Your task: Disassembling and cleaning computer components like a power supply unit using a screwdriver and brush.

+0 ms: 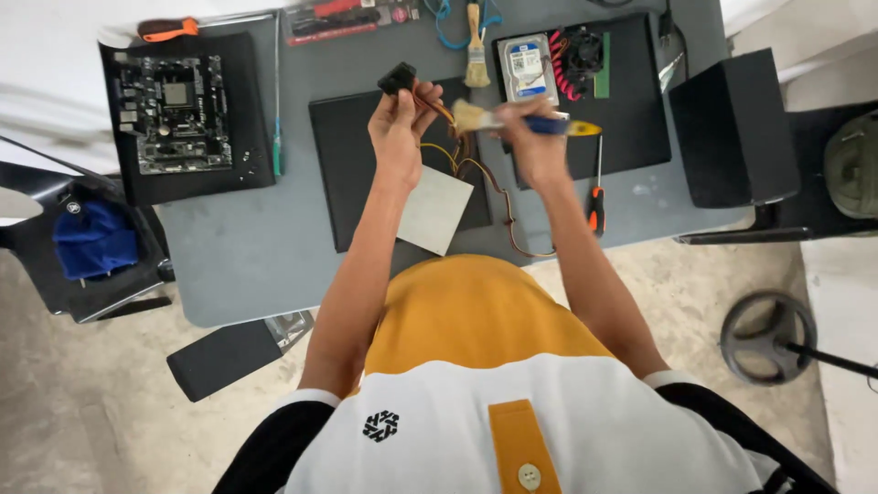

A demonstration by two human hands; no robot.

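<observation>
- Grey table [238, 247] is holding a motherboard [174, 114], a hard drive [528, 69] and 2 screwdrivers.
- Person's left hand [398, 128] is raising a black connector [397, 78] above the table, fingers clamped on it, its orange and yellow wires [476, 174] trailing down.
- Right hand [535, 137] is gripping a blue-handled brush [526, 122], fingers closed around it, bristles just beside the connector.
- Dusting appears to be underway, not finished.

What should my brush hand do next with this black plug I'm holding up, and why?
Probably bring the bristles of the paintbrush a little left onto the black connector. The left hand holds the connector raised with its wires trailing down, and the right hand has the brush tip close beside it, seemingly not touching.
</observation>
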